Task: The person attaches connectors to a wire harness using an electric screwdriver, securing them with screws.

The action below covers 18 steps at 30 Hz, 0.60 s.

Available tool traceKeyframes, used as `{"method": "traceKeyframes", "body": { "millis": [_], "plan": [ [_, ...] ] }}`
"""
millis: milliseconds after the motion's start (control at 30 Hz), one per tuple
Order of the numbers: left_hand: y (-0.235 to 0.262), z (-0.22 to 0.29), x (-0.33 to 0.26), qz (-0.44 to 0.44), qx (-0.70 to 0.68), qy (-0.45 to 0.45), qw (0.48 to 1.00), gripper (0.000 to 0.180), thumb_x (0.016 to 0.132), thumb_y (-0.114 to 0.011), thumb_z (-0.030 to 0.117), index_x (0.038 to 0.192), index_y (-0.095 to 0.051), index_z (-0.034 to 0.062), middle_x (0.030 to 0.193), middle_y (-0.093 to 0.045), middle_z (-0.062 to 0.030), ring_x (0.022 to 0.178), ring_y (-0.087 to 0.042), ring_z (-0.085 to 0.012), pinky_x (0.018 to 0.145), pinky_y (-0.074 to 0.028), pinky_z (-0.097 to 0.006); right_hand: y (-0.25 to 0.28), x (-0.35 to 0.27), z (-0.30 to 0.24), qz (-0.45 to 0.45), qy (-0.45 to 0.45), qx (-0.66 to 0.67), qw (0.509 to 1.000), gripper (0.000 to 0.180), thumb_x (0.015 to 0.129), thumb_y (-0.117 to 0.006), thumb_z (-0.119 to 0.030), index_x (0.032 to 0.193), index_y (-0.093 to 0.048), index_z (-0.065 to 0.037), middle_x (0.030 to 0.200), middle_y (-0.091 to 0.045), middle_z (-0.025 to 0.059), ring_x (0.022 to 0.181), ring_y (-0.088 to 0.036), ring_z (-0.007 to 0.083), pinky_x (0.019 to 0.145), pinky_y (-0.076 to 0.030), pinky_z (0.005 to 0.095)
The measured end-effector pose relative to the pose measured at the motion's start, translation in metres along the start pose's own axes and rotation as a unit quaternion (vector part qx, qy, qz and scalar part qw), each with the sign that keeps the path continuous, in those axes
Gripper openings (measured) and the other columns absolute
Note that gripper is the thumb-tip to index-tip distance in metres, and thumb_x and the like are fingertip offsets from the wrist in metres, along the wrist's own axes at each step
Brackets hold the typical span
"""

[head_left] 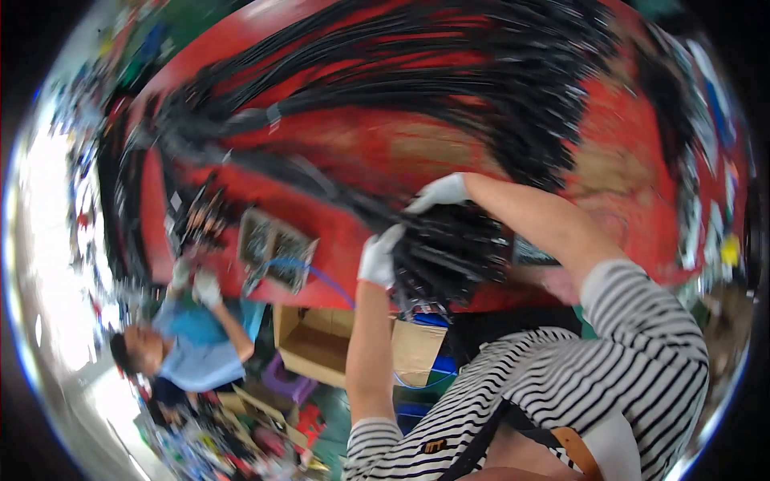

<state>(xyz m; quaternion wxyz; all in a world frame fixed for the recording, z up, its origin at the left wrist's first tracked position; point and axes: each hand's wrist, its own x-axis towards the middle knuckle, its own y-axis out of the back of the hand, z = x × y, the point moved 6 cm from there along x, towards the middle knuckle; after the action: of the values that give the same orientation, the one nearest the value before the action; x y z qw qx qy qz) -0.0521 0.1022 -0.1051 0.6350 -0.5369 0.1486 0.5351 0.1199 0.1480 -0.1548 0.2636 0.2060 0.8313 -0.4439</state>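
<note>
A thick bundle of black cables (pixel 453 248) lies near the front edge of the red table, its many ends fanned out to the right. My left hand (pixel 381 256), in a white glove, closes on the near left side of this bundle. On its far side, my gloved right hand (pixel 439 192) is curled over the cables, its fingertips partly hidden and a little blurred. From between my hands the gathered cable trunk (pixel 321 178) runs back to the left.
More long black cables (pixel 385 64) spread across the far part of the red table (pixel 361 136). A divided box of small metal parts (pixel 277 250) stands left of my hands, with a blue hose beside it. An open cardboard box (pixel 313 345) sits below the edge. Another gloved person (pixel 196 345) works at left.
</note>
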Motion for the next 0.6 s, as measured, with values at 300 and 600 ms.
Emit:
{"method": "traceKeyframes", "body": {
  "millis": [300, 600],
  "plan": [
    [-0.144, 0.058, -0.014, -0.029, 0.028, 0.014, 0.999, 0.053, 0.105, -0.054, 0.046, 0.137, -0.063, 0.0050, 0.130, -0.071, -0.0170, 0.116, -0.069, -0.0339, 0.104, -0.056, -0.050, 0.000, -0.150, -0.067, 0.005, 0.057, 0.039, 0.998, 0.058, 0.101, -0.062, -0.057, 0.130, -0.071, -0.008, 0.120, -0.076, 0.0073, 0.103, -0.070, 0.0176, 0.097, -0.052, 0.0376],
    [-0.369, 0.074, 0.062, -0.292, -0.020, -0.056, 0.955, 0.058, 0.106, -0.043, 0.048, 0.141, -0.059, 0.0051, 0.139, -0.065, -0.0175, 0.125, -0.063, -0.0333, 0.109, -0.051, -0.047, 0.162, -0.284, -0.157, 0.106, 0.052, -0.134, 0.984, 0.030, 0.102, -0.062, -0.036, 0.116, -0.076, -0.014, 0.105, -0.079, 0.0056, 0.096, -0.071, 0.0176, 0.092, -0.056, 0.0423]
  ]
}}
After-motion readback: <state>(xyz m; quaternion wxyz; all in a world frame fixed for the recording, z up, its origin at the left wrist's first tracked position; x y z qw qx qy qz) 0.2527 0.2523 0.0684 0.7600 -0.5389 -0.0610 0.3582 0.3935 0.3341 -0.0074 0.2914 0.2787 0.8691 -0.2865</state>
